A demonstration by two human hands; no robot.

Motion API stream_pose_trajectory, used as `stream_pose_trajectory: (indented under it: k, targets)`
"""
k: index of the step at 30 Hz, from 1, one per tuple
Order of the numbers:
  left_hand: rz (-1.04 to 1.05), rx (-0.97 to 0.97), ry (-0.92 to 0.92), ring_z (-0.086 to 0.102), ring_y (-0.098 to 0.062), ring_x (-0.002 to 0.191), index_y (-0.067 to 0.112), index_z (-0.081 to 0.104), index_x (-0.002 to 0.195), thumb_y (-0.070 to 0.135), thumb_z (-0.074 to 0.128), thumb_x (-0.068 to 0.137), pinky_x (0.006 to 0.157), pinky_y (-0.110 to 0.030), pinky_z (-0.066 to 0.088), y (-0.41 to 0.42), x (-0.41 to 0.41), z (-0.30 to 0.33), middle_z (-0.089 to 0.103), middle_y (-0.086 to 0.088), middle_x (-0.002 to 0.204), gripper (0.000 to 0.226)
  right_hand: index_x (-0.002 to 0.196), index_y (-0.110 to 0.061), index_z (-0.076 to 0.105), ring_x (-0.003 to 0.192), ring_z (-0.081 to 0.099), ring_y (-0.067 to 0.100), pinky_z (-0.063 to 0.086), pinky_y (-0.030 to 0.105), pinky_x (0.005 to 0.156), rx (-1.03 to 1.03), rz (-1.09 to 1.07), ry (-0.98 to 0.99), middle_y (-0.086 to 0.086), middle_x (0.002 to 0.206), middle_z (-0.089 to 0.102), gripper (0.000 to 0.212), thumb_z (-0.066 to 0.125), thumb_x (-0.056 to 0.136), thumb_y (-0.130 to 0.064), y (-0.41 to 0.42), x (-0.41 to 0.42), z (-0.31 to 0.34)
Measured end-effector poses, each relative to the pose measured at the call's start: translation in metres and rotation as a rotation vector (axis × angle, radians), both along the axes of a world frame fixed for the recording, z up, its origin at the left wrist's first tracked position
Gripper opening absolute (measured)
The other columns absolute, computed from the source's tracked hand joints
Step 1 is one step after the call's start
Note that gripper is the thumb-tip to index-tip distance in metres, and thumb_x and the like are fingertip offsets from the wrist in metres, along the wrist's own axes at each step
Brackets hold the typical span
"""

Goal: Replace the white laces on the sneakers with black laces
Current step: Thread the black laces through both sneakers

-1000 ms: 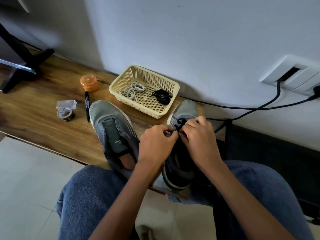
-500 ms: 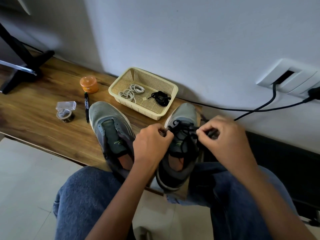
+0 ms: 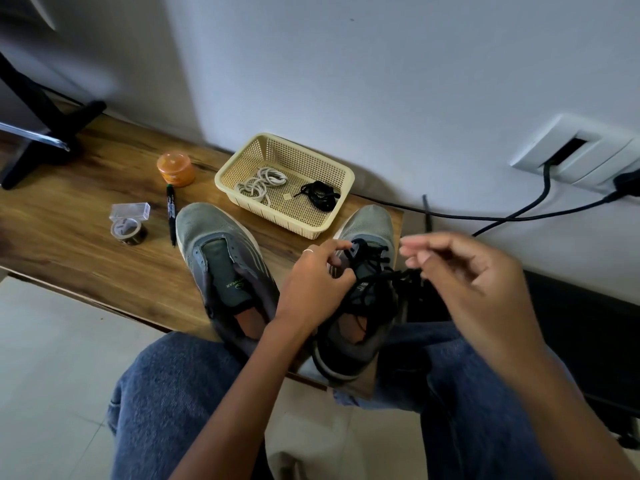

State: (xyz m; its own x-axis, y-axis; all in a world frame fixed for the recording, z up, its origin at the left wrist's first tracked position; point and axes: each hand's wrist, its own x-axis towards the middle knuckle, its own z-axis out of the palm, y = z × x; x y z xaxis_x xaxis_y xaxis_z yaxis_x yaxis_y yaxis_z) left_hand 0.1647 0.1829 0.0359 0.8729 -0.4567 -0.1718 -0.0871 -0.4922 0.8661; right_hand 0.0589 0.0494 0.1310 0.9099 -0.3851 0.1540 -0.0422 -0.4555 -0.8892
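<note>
Two sneakers sit on the surface [image 3: 69,244]: left sneaker [image 3: 221,271] unlaced, right sneaker [image 3: 363,292] partly laced. Left hand [image 3: 315,289] pinches its black lace [image 3: 377,271]; right hand [image 3: 474,282] pulls the lace end. White laces [image 3: 259,181] lie in the basket [image 3: 239,168].

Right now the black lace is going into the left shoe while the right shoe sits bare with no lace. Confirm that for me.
Not quite: the shoes are swapped. The head view shows the black lace threaded through the right shoe, where the left hand and right hand are working. The left shoe is the bare one with no lace.
</note>
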Motion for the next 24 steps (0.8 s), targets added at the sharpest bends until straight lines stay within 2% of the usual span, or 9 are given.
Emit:
stream_pose_trajectory:
  k: [2, 4, 7, 10, 15, 18, 19, 21, 24]
  targets:
    - [-0.042, 0.109, -0.098, 0.054, -0.007, 0.084, 0.038, 0.058, 0.115, 0.024, 0.062, 0.086, 0.073, -0.026, 0.047, -0.001, -0.003, 0.001, 0.053, 0.007, 0.098, 0.033, 0.092, -0.028, 0.07, 0.082, 0.068, 0.006, 0.053, 0.016, 0.073, -0.015, -0.098, -0.013, -0.01, 0.086, 0.072, 0.032, 0.056, 0.091, 0.0, -0.006, 0.009, 0.003]
    - [-0.024, 0.216, -0.211, 0.055, -0.01, 0.091, 0.036, 0.058, 0.112, 0.026, 0.062, 0.086, 0.071, -0.03, 0.049, -0.003, -0.005, 0.004, 0.053, 0.009, 0.101, 0.028, 0.09, -0.032, 0.069, 0.078, 0.066, 0.013, 0.053, 0.02, 0.07, -0.088, -0.131, 0.058, -0.012, 0.084, 0.071, 0.031, 0.057, 0.092, -0.004, -0.013, 0.017, -0.002]
    - [0.046, 0.277, -0.315, 0.056, -0.014, 0.092, 0.031, 0.059, 0.103, 0.032, 0.062, 0.086, 0.069, -0.033, 0.05, -0.007, -0.007, 0.008, 0.054, 0.009, 0.099, 0.017, 0.094, -0.03, 0.07, 0.077, 0.064, 0.017, 0.046, 0.01, 0.063, -0.192, -0.117, 0.214, -0.014, 0.085, 0.069, 0.023, 0.058, 0.092, -0.011, -0.021, 0.021, -0.019]
    - [0.116, 0.193, -0.332, 0.059, -0.013, 0.084, 0.029, 0.062, 0.095, 0.037, 0.061, 0.089, 0.069, -0.036, 0.052, -0.009, -0.006, 0.011, 0.055, 0.009, 0.096, 0.01, 0.096, -0.028, 0.07, 0.08, 0.066, 0.012, 0.044, 0.006, 0.065, -0.178, -0.171, 0.195, -0.013, 0.09, 0.069, 0.025, 0.057, 0.091, -0.006, -0.02, 0.018, -0.03]
    - [0.151, 0.026, -0.271, 0.056, -0.004, 0.077, 0.032, 0.063, 0.091, 0.031, 0.067, 0.086, 0.071, -0.035, 0.052, -0.007, -0.006, 0.011, 0.058, 0.012, 0.091, 0.007, 0.095, -0.023, 0.069, 0.079, 0.063, 0.0, 0.045, 0.004, 0.067, -0.105, -0.328, 0.102, -0.008, 0.089, 0.069, 0.026, 0.054, 0.09, -0.002, -0.019, 0.015, -0.027]
    - [0.133, -0.02, -0.204, 0.057, -0.004, 0.076, 0.032, 0.06, 0.092, 0.029, 0.066, 0.087, 0.072, -0.036, 0.053, -0.007, -0.006, 0.011, 0.061, 0.013, 0.085, 0.008, 0.094, -0.023, 0.069, 0.062, 0.055, -0.005, 0.04, 0.007, 0.053, -0.204, -0.254, 0.325, -0.01, 0.08, 0.066, 0.014, 0.057, 0.093, -0.015, -0.021, 0.011, -0.03]
    - [0.136, -0.035, -0.202, 0.057, -0.003, 0.074, 0.032, 0.058, 0.092, 0.029, 0.065, 0.087, 0.071, -0.035, 0.053, -0.007, -0.006, 0.011, 0.061, 0.012, 0.084, 0.009, 0.094, -0.021, 0.068, 0.063, 0.055, -0.003, 0.04, 0.009, 0.053, -0.225, -0.208, 0.428, -0.01, 0.079, 0.065, 0.011, 0.058, 0.093, -0.024, -0.02, 0.01, -0.033]
    - [0.133, -0.064, -0.24, 0.055, -0.003, 0.073, 0.03, 0.055, 0.09, 0.027, 0.064, 0.086, 0.068, -0.031, 0.051, -0.007, -0.006, 0.013, 0.059, 0.012, 0.084, 0.01, 0.094, -0.02, 0.068, 0.074, 0.058, 0.001, 0.044, 0.018, 0.063, -0.223, -0.141, 0.58, -0.008, 0.083, 0.065, 0.024, 0.06, 0.09, -0.042, -0.017, 0.007, -0.041]
    - [0.044, -0.025, -0.375, 0.045, -0.005, 0.09, 0.026, 0.061, 0.088, 0.032, 0.062, 0.085, 0.072, -0.025, 0.04, -0.007, -0.007, 0.01, 0.055, 0.012, 0.095, 0.006, 0.095, -0.02, 0.067, 0.078, 0.058, 0.001, 0.046, 0.02, 0.065, -0.174, -0.131, 0.669, -0.01, 0.084, 0.064, 0.027, 0.069, 0.083, -0.044, -0.012, 0.005, -0.054]
